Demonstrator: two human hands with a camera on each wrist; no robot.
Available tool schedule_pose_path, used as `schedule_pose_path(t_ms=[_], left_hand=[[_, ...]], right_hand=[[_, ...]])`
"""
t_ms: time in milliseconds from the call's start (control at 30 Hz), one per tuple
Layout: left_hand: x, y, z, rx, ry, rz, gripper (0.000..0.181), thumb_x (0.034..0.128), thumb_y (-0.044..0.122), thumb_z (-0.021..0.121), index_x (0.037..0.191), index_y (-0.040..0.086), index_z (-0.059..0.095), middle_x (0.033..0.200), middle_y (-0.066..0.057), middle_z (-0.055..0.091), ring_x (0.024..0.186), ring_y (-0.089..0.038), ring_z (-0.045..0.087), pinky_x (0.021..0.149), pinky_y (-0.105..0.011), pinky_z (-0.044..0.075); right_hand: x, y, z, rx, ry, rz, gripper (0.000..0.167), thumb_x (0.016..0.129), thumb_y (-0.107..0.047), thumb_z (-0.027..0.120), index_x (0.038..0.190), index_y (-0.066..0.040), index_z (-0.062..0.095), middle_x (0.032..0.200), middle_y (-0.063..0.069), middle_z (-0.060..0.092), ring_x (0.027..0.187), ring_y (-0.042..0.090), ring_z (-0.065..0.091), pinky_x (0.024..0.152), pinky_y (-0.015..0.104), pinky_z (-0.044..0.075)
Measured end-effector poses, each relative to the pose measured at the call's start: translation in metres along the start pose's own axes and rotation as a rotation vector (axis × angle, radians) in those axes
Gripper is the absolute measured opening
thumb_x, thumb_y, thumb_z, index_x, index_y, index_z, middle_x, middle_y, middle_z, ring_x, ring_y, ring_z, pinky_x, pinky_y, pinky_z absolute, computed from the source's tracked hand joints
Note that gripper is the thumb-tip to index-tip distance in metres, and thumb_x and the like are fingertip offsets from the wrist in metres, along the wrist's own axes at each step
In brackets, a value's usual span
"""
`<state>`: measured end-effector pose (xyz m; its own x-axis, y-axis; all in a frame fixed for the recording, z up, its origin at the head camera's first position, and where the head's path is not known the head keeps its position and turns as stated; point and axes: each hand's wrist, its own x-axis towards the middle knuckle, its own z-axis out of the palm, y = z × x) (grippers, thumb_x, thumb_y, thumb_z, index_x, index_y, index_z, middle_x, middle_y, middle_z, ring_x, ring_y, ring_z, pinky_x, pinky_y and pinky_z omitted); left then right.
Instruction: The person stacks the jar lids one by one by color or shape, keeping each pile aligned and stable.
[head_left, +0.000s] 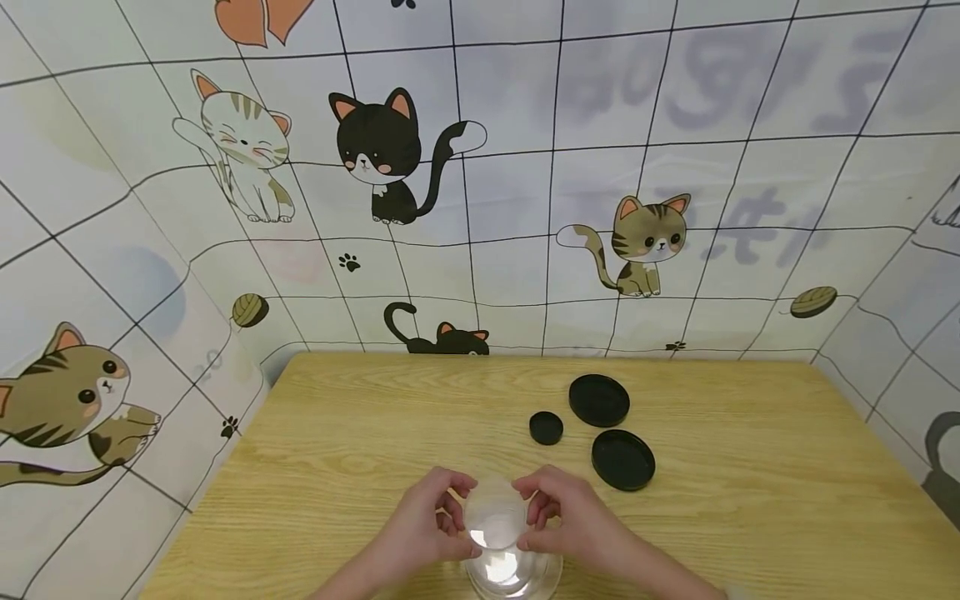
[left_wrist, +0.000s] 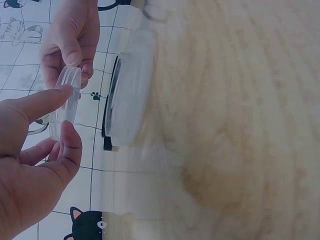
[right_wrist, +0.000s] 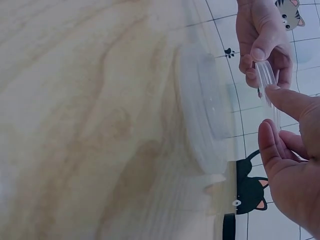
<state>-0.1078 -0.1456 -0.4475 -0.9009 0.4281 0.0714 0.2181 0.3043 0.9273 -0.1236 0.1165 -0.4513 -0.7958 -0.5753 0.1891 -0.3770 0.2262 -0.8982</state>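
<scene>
Between my two hands is a small clear round dish (head_left: 495, 510), shallow and see-through. My left hand (head_left: 426, 523) pinches its left edge with thumb and fingers. On the opposite edge my right hand (head_left: 576, 518) has the same kind of grip. Below it on the table lies a larger clear round piece (head_left: 551, 579), partly hidden by the held dish. In the left wrist view the held dish (left_wrist: 74, 111) is apart from the larger piece (left_wrist: 132, 95). The right wrist view also shows the gap between the held dish (right_wrist: 267, 80) and the larger piece (right_wrist: 197, 115).
Beyond my right hand lie a small black round dish (head_left: 546, 428) and two larger black ones, one farther back (head_left: 598, 400) and one nearer (head_left: 623, 460). The wooden table (head_left: 360, 433) meets a cat-patterned wall covering (head_left: 517, 275) at the back and sides.
</scene>
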Motion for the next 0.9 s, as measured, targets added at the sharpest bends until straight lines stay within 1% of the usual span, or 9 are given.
schedule_pose_path(t_ms=[133, 300, 500, 700, 900], left_hand=[[-0.006, -0.004, 0.004, -0.017, -0.026, -0.022, 0.061, 0.07, -0.004, 0.091, 0.122, 0.002, 0.059, 0.109, -0.006, 0.053, 0.078, -0.007, 0.056, 0.065, -0.021, 0.052], [-0.012, -0.009, 0.008, -0.023, -0.046, -0.058, 0.061, 0.0717, -0.005, 0.09, 0.124, 0.001, 0.059, 0.111, -0.005, 0.053, 0.082, -0.008, 0.056, 0.067, -0.023, 0.054], [-0.013, -0.015, 0.012, -0.018, -0.059, -0.064, 0.062, 0.0723, -0.007, 0.089, 0.125, 0.0, 0.058, 0.111, -0.005, 0.053, 0.083, -0.007, 0.055, 0.069, -0.023, 0.055], [-0.011, -0.021, 0.014, 0.002, -0.079, -0.045, 0.062, 0.0729, -0.003, 0.09, 0.126, 0.0, 0.058, 0.111, -0.005, 0.053, 0.082, -0.005, 0.055, 0.069, -0.023, 0.055], [-0.009, -0.025, 0.015, 0.032, -0.109, -0.082, 0.062, 0.0733, 0.001, 0.091, 0.126, 0.001, 0.059, 0.107, -0.002, 0.051, 0.081, -0.005, 0.054, 0.07, -0.021, 0.054]], right_hand=[[-0.006, 0.004, 0.005, 0.043, -0.027, 0.008, 0.05, 0.081, -0.009, 0.088, 0.123, 0.005, 0.065, 0.105, 0.003, 0.059, 0.082, 0.008, 0.062, 0.074, 0.026, 0.058], [-0.01, 0.011, 0.009, 0.06, -0.059, 0.011, 0.049, 0.082, -0.008, 0.087, 0.123, 0.005, 0.065, 0.106, 0.003, 0.059, 0.082, 0.007, 0.062, 0.074, 0.025, 0.058], [-0.012, 0.015, 0.01, 0.017, -0.082, 0.037, 0.047, 0.083, -0.007, 0.086, 0.124, 0.004, 0.065, 0.105, -0.001, 0.058, 0.082, 0.004, 0.06, 0.071, 0.024, 0.057], [-0.014, 0.018, 0.011, -0.051, -0.063, 0.024, 0.044, 0.08, -0.006, 0.087, 0.119, 0.002, 0.067, 0.1, -0.004, 0.059, 0.08, 0.001, 0.058, 0.069, 0.023, 0.056], [-0.014, 0.019, 0.011, -0.058, -0.069, 0.053, 0.045, 0.079, -0.006, 0.088, 0.119, -0.001, 0.068, 0.098, -0.005, 0.058, 0.078, 0.0, 0.057, 0.069, 0.022, 0.054]])
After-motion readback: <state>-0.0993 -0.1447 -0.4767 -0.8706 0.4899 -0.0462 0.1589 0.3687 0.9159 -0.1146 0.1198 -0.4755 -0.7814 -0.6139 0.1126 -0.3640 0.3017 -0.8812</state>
